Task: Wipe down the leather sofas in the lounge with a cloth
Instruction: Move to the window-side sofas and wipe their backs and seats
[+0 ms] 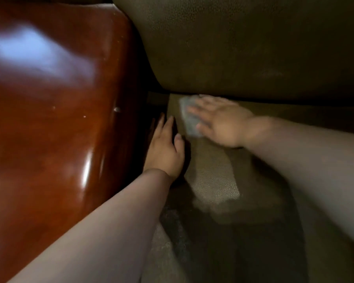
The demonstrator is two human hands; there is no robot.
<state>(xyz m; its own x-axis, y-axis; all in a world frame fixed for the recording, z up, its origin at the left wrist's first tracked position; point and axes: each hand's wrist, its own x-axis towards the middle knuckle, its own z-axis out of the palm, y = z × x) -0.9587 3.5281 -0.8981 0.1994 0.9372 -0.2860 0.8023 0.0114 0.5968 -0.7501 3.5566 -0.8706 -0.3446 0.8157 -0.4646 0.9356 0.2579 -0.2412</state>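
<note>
The olive-brown leather sofa fills the view: its seat cushion (213, 193) lies below and its back cushion (243, 48) rises behind. My right hand (221, 121) lies flat, fingers straight, pressing a pale grey-blue cloth (189, 119) onto the rear of the seat, just under the back cushion. The hand is blurred. My left hand (166, 148) rests with straight fingers at the seat's left edge, its fingertips reaching into the dark gap beside the armrest.
A glossy red-brown wooden armrest (55, 103) takes up the whole left side, close against my left forearm. A dark crevice runs between the seat and the back cushion. The seat stretches on to the right and toward me.
</note>
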